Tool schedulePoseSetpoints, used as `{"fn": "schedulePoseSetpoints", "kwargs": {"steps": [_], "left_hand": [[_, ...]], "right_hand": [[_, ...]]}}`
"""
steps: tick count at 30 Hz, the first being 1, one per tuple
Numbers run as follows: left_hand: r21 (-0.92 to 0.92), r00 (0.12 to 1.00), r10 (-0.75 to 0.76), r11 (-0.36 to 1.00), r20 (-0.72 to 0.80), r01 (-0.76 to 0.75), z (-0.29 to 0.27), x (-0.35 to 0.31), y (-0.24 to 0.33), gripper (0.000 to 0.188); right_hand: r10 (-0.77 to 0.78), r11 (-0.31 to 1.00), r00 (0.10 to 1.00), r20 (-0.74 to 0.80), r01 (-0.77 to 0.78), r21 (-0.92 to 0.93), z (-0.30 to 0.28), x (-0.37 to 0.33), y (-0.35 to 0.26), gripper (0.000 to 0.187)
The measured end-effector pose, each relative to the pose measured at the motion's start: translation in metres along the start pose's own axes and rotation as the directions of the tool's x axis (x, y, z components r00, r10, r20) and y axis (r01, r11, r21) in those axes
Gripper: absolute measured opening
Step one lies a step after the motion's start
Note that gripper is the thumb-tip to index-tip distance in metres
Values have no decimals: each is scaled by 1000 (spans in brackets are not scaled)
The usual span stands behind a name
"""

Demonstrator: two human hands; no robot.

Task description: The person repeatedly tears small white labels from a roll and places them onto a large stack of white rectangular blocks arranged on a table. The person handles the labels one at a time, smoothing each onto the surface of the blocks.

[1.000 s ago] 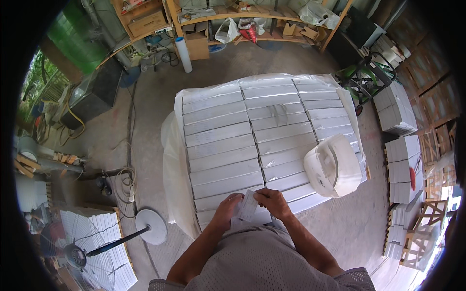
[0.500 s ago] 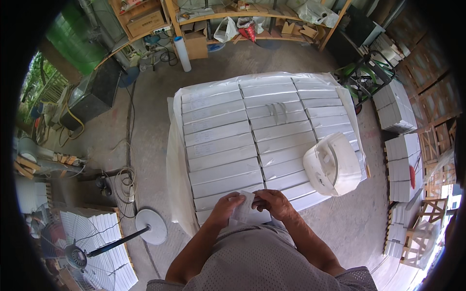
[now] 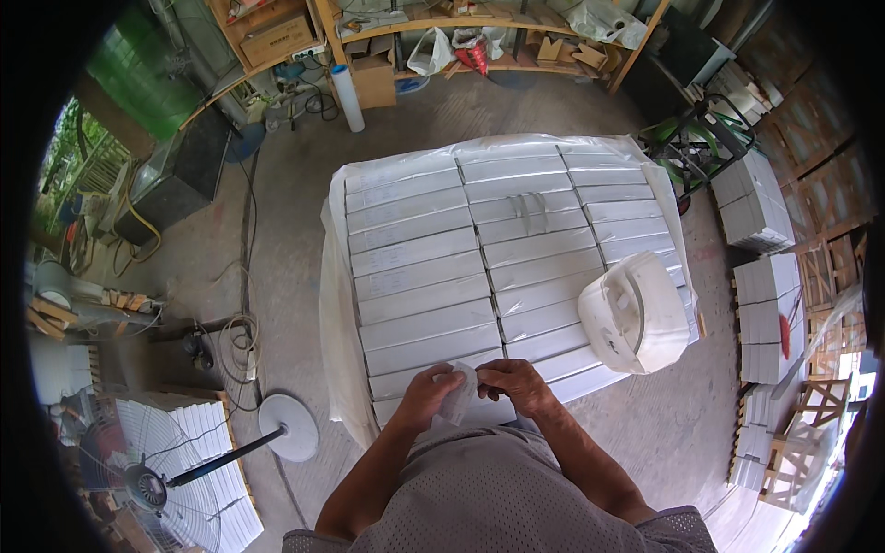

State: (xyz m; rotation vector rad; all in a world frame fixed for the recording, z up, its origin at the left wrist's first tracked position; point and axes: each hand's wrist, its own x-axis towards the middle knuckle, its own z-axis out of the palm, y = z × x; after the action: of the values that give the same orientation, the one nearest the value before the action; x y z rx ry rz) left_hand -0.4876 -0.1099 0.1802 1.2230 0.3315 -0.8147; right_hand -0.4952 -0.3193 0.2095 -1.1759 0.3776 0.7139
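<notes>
Close to my body, my left hand [image 3: 430, 391] pinches a small whitish sheet with faint print [image 3: 459, 394], which looks like paper or a label. My right hand [image 3: 516, 383] is beside it, fingers curled, thumb and forefinger pinched at the sheet's right edge. Both hands are over the near edge of a wide stack of long white boxes [image 3: 419, 286], laid in three columns. A white bucket [image 3: 636, 318] with a handle sits on the boxes to the right. Two or three clear curved strips [image 3: 528, 214] lie on the far middle boxes.
Plastic film [image 3: 343, 304] hangs down the stack's left side. A standing fan [image 3: 147, 484] with a round base [image 3: 288, 427] is at the lower left. A wooden shelf [image 3: 442, 32] stands at the back. More white stacks [image 3: 767, 318] line the right, near a green-and-black wheeled cart [image 3: 696, 143].
The sheet has bent and turned slightly in my left hand. My right fingers have shifted a little at its edge. The bucket and boxes stay in place.
</notes>
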Motion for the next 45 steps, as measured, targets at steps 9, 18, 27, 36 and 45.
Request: {"fn": "schedulePoseSetpoints", "kwargs": {"steps": [9,18,27,36,45], "left_hand": [[24,999,-11,1000,-39,12,-1,3,3,41],[118,997,32,993,-67,-24,-2,7,2,39],[155,996,55,987,-63,-45,-3,6,3,35],[233,990,73,971,-122,-43,3,4,5,36],[390,982,162,914,-101,-111,9,4,5,36]], "right_hand": [[21,994,999,-25,-24,-109,-5,10,5,31],[53,976,995,-80,-69,-207,0,10,-10,29],[31,974,995,-100,-52,-220,-2,17,-1,24],[-158,864,975,-157,60,-499,5,19,9,24],[-469,584,871,-146,182,-791,11,20,30,22]]}}
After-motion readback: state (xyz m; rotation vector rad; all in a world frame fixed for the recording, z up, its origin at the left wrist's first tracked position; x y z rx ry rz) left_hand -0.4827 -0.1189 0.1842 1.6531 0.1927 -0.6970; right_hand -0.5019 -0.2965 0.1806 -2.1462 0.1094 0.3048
